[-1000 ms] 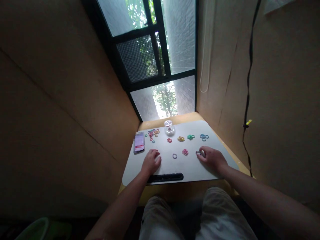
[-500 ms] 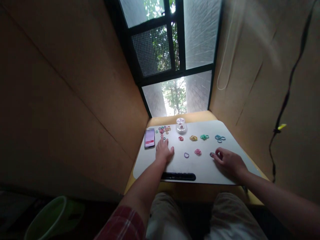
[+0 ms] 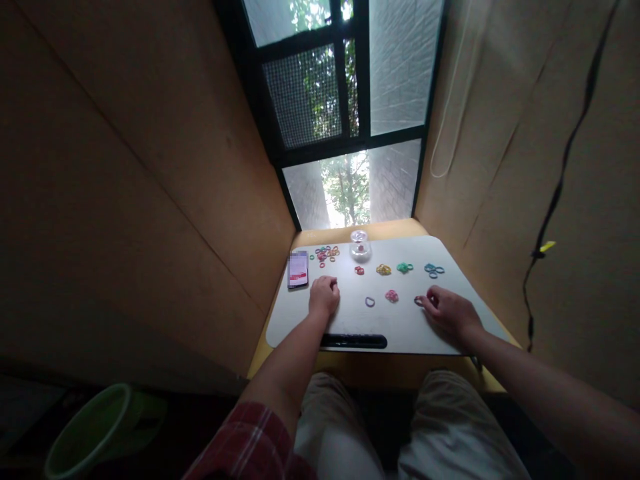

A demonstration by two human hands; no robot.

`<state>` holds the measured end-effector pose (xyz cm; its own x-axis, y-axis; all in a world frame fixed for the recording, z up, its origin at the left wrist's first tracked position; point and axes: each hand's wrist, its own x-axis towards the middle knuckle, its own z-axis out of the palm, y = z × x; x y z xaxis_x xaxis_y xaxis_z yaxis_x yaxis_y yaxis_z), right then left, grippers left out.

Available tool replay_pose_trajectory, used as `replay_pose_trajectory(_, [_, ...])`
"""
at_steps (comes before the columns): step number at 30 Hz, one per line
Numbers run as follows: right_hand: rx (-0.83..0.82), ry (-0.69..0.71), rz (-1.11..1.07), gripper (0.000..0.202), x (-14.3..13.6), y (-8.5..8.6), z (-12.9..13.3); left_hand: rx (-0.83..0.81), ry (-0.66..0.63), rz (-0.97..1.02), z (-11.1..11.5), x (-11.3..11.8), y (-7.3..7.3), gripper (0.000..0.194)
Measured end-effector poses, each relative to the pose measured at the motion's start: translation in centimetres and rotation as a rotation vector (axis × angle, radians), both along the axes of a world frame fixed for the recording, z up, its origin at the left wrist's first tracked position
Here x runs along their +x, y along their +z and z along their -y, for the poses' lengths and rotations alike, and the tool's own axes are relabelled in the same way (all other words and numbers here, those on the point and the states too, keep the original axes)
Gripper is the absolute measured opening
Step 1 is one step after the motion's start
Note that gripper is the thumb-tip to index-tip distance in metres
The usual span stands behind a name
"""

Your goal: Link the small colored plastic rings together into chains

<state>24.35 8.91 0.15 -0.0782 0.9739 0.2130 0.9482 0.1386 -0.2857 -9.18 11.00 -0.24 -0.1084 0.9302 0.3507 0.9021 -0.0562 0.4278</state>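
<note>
My left hand [image 3: 325,296] is over the left part of the white board [image 3: 295,320], fingers curled together; anything in them is too small to make out. Just beyond it lies a pile of mixed coloured bands [image 3: 326,253]. At the right, my right hand [image 3: 450,310] has thumb and fingertips at a dark band [image 3: 419,301] on the board. Nearby sit a pink pile [image 3: 391,296] and a single purple band [image 3: 370,302]. Red [image 3: 359,271], yellow [image 3: 383,269], green [image 3: 405,268] and blue bands [image 3: 434,270] form a row farther back.
A clear container [image 3: 360,247] stands at the board's back edge. A phone [image 3: 298,270] lies at the left, and a black strip [image 3: 355,341] runs along the front. Walls rise on both sides; a green basket [image 3: 90,427] is at lower left.
My left hand has drawn back from the mixed pile and its spread fingers have curled in. The dark small band formerly near its fingertips is out of sight. My right hand stays by the dark band.
</note>
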Motion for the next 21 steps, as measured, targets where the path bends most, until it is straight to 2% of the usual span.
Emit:
replay_pose_trajectory(5, [0.006,-0.025,-0.01,0.033,-0.1,0.1,0.4,-0.024,-0.017,0.069,1.9,-0.5,-0.2,0.02])
replay_pose_trajectory(12, [0.01,-0.038,0.008,0.031,-0.2,0.2,0.8,-0.065,-0.078,-0.097,3.9,1.0,0.7,0.039])
replay_pose_trajectory(16, [0.001,-0.044,0.009,0.031,-0.2,0.1,0.6,-0.089,-0.139,-0.115,3.9,2.0,0.8,0.033])
replay_pose_trajectory(21, [0.009,-0.02,0.0,0.024,-0.1,0.1,0.3,-0.065,-0.125,-0.075,3.8,2.5,0.6,0.022])
